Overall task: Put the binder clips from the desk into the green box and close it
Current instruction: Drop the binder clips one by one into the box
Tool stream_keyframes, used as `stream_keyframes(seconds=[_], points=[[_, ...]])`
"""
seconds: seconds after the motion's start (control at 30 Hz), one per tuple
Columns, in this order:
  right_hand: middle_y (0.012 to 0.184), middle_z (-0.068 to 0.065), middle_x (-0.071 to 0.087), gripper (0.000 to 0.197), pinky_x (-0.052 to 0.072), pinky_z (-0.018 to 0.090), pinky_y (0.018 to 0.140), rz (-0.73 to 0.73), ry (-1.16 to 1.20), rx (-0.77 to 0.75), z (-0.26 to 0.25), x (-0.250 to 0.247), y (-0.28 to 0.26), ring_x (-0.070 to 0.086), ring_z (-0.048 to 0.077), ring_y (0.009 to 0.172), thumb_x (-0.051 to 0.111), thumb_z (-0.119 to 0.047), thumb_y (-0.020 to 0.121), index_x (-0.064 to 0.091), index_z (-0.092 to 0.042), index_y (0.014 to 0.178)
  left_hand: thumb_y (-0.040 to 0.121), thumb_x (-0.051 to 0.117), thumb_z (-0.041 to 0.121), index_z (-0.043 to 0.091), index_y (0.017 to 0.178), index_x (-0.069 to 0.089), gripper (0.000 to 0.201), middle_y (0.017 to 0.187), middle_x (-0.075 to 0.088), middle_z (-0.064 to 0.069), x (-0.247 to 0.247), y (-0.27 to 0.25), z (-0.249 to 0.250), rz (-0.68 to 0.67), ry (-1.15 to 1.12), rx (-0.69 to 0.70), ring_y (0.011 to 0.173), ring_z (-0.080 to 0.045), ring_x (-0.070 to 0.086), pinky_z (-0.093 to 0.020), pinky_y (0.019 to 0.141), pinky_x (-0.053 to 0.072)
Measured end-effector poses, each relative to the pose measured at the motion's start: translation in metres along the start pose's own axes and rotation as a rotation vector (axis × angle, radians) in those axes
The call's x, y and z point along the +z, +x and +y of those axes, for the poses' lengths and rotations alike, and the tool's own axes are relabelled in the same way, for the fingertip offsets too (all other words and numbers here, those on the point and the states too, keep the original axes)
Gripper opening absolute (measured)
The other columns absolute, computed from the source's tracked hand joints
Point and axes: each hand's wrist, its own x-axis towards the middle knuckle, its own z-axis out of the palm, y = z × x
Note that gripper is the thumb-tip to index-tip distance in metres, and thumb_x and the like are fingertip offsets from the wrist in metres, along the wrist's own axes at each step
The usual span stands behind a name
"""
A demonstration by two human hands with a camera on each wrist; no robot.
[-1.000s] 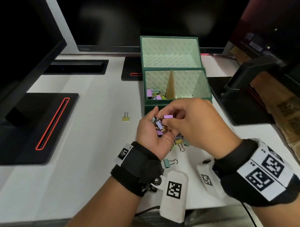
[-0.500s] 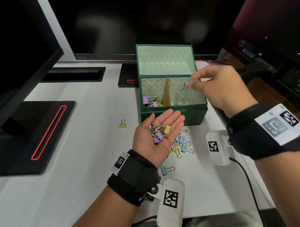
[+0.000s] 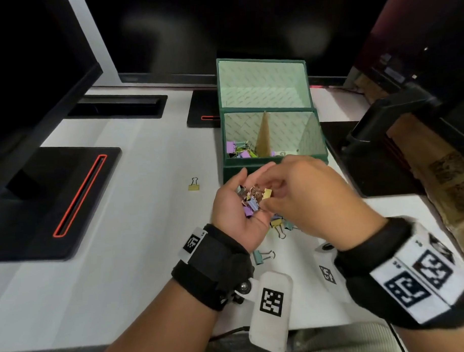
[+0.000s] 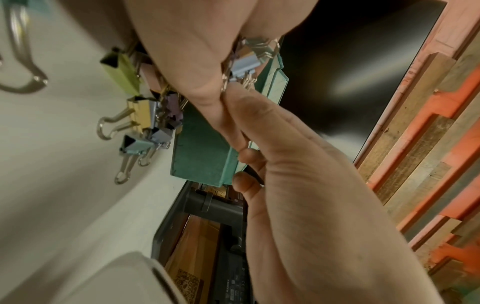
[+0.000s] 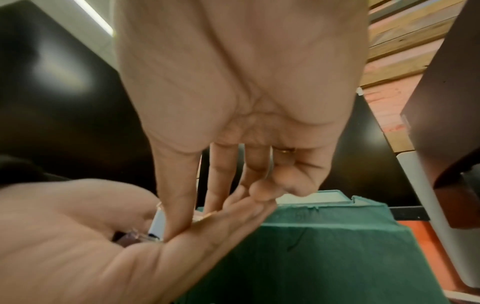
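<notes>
The green box [image 3: 275,165] stands open on the white desk [image 3: 126,206], its lid [image 3: 262,82] upright behind it. Several pastel binder clips [image 3: 239,149] lie in its left corner beside a brown cardboard divider [image 3: 263,138]. My left hand [image 3: 234,210] is palm up just in front of the box and carries a small heap of clips [image 3: 250,201]. My right hand [image 3: 272,194] reaches into that palm, thumb and fingers pinching a yellow clip [image 3: 267,193]. In the left wrist view more clips [image 4: 137,115] lie on the desk below my hands.
A lone yellow clip [image 3: 193,187] lies left of the box, a teal clip [image 3: 262,256] near my left wrist. Black monitor bases [image 3: 55,197] sit at the left and a black stand [image 3: 376,134] at the right. A dark screen runs along the back.
My right hand went out over the box with a clip, then came back down into my left palm. The left hand stayed in front of the box, its fingers now slightly more cupped.
</notes>
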Motion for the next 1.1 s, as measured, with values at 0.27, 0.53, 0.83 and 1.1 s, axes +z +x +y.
stream_keyframes(seconds=[0.27,0.53,0.83,1.1], points=[[0.074,-0.015,0.067,0.007,0.052,0.02,0.068,0.124,0.177,0.051,0.006,-0.004,-0.002,0.063,0.001,0.072,0.078,-0.034,0.077,0.072,-0.031,0.081,0.103,0.035,0.028,-0.009,0.122,0.06,0.049,0.109,0.069,-0.028,0.001,0.0,0.001,-0.001,-0.059,0.024,0.093,-0.034,0.072,-0.041,0.08,0.06],[0.077,-0.009,0.071,0.007,0.059,0.031,0.073,0.447,0.45,0.197,0.029,-0.044,0.036,0.066,0.008,0.066,0.071,-0.027,0.087,0.075,-0.025,0.092,0.101,0.039,0.028,-0.013,0.101,0.07,0.051,0.11,0.069,-0.029,0.001,0.0,0.002,-0.01,-0.097,-0.019,0.096,-0.039,0.071,-0.047,0.084,0.056],[0.089,-0.015,0.068,0.016,0.047,0.008,0.07,0.088,0.17,0.054,-0.003,-0.045,0.018,0.065,0.001,0.079,0.067,-0.027,0.088,0.068,-0.034,0.103,0.102,0.037,0.027,-0.008,0.076,0.076,0.059,0.086,0.073,-0.026,0.004,-0.001,-0.001,0.0,-0.04,0.013,0.077,-0.033,0.074,-0.041,0.074,0.062],[0.089,-0.01,0.071,0.023,0.054,0.034,0.081,-0.02,0.097,-0.048,-0.023,0.003,0.007,0.064,0.014,0.088,0.071,-0.027,0.081,0.071,-0.036,0.102,0.098,0.047,0.023,0.009,0.072,0.069,0.037,0.058,0.061,0.0,0.0,0.002,-0.003,0.15,-0.024,0.017,0.044,-0.007,0.059,-0.017,0.04,0.046]])
